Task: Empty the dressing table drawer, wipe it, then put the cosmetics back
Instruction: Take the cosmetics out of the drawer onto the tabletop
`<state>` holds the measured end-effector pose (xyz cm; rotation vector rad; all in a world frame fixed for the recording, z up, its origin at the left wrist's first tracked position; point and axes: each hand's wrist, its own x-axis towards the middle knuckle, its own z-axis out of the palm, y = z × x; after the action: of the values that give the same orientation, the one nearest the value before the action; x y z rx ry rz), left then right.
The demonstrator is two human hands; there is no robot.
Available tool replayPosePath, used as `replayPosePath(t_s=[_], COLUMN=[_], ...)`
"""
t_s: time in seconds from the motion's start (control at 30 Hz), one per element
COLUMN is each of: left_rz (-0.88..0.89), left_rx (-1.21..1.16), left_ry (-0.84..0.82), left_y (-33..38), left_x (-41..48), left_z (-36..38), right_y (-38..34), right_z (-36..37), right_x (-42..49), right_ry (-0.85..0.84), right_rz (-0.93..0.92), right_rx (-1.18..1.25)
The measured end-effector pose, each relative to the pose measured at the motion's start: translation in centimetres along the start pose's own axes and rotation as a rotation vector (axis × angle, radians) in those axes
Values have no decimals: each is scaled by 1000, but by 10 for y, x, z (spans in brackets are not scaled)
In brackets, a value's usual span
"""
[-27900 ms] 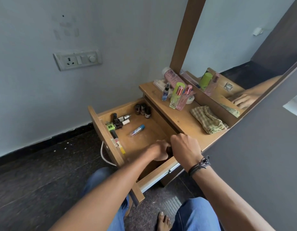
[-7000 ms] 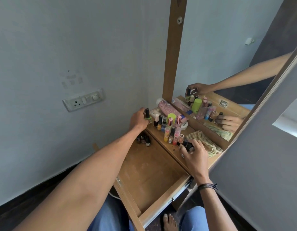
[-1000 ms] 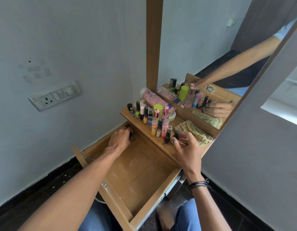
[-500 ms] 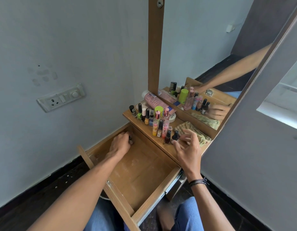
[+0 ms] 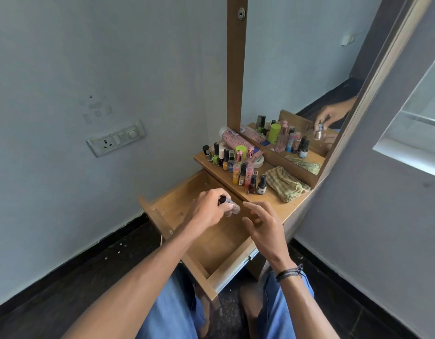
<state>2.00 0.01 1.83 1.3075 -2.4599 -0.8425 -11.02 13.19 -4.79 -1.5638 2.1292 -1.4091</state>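
Bottles [image 5: 230,208] are pinched in left grip [image 5: 206,209]; right grip [image 5: 265,228] is relaxed, empty. Best stood upright on worktop [image 5: 272,202] ahead of it.

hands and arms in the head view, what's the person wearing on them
Both arms are bare as far as the view shows: no sleeves, no gloves. The right hand has dark cord bands round its wrist, with a short loose end sticking out. The left hand and its wrist carry nothing worn. No rings that I can make out.
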Motion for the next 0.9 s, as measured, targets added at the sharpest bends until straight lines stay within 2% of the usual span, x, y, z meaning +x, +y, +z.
replayPosePath(t_s=[0.13,0.4,0.63,0.9], left_rz=[50,113,123,93], left_rx=[19,84,-11,-70], left_ry=[-28,-84,75,201], left_y=[30,59,73,73], left_x=[-16,-22,1,22], left_z=[-4,1,14,49], right_y=[-6,4,27,48], right_z=[-14,-32,-35,-24], right_x=[7,4,12,33], right_ry=[-55,-10,217,154], right_rz=[14,96,301,275], right_rx=[29,82,56,-200])
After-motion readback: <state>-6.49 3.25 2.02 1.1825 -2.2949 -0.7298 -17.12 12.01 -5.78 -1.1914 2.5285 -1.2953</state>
